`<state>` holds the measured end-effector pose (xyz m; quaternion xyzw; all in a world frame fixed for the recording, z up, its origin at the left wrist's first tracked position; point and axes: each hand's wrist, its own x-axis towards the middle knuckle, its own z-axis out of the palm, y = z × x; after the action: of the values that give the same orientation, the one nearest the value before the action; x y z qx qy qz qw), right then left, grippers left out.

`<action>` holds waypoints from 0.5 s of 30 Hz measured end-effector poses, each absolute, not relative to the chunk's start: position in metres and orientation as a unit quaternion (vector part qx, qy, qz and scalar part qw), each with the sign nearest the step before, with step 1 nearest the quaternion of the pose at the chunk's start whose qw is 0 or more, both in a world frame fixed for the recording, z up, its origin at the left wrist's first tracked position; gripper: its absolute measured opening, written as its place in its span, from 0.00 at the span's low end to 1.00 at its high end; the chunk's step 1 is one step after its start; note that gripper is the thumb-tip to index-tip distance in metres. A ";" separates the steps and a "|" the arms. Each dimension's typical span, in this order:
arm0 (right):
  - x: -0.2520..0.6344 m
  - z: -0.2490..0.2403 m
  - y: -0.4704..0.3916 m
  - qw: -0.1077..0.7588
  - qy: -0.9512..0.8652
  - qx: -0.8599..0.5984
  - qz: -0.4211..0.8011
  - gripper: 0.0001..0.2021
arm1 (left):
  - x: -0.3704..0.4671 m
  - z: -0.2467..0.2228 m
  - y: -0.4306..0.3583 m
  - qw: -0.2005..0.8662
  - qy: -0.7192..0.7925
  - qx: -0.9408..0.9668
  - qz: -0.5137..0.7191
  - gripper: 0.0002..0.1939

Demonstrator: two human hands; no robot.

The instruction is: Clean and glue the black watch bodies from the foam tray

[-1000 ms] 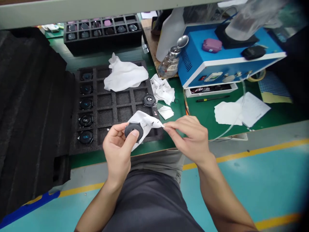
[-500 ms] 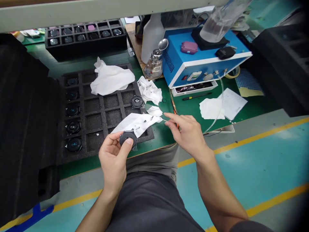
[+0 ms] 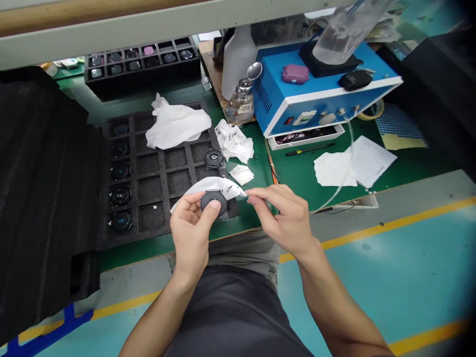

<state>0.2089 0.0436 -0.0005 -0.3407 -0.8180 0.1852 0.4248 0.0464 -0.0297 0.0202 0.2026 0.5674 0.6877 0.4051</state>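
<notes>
My left hand (image 3: 193, 225) is closed around a round black smartwatch body (image 3: 213, 202), thumb pressed on its face-up side. Behind it, a white wipe (image 3: 208, 185) with dark smudges lies over the near right part of the black foam tray (image 3: 147, 215). My right hand (image 3: 284, 213) pinches a thin stick (image 3: 256, 197) between thumb and forefinger, its tip at the wipe's right end. What the tip is like is too small to make out. Another watch body (image 3: 213, 158) rests at the tray's right side, and several more, such as one watch (image 3: 120, 221), fill the left column.
Crumpled wipes (image 3: 234, 141) and a folded wipe (image 3: 242, 174) lie right of the tray. A glass dispenser bottle (image 3: 240, 106) and a white bottle (image 3: 238, 62) stand behind. A blue machine (image 3: 282, 106) with a hose (image 3: 349, 163) occupies the right. Black foam (image 3: 44, 198) rises at left.
Both hands appear lower right or closer together in view: the watch has shifted right and up, nearer the right hand. The stick's tip has stayed by the wipe's end, and the wipe has bunched somewhat.
</notes>
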 end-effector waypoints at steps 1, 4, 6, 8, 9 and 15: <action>0.207 0.002 0.043 0.425 -0.825 -0.329 0.176 0.07 | 0.047 0.021 -0.028 0.410 0.567 0.198 0.686 0.17; 0.203 0.009 0.042 0.419 -0.845 -0.301 0.143 0.06 | 0.047 0.022 -0.025 0.415 0.566 0.192 0.686 0.18; 0.202 0.013 0.041 0.411 -0.853 -0.293 0.131 0.06 | 0.047 0.023 -0.025 0.415 0.568 0.192 0.685 0.18; 0.200 0.016 0.041 0.403 -0.860 -0.288 0.124 0.07 | 0.047 0.023 -0.026 0.415 0.572 0.192 0.681 0.18; 0.199 0.017 0.041 0.401 -0.863 -0.284 0.119 0.07 | 0.047 0.023 -0.026 0.414 0.573 0.193 0.680 0.18; 0.196 0.017 0.039 0.389 -0.874 -0.274 0.095 0.05 | 0.048 0.023 -0.026 0.413 0.570 0.196 0.683 0.16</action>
<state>0.1965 0.0392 0.0167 -0.2743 -0.8741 0.0953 0.3893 0.0479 -0.0264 0.0227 0.1957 0.5703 0.6827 0.4129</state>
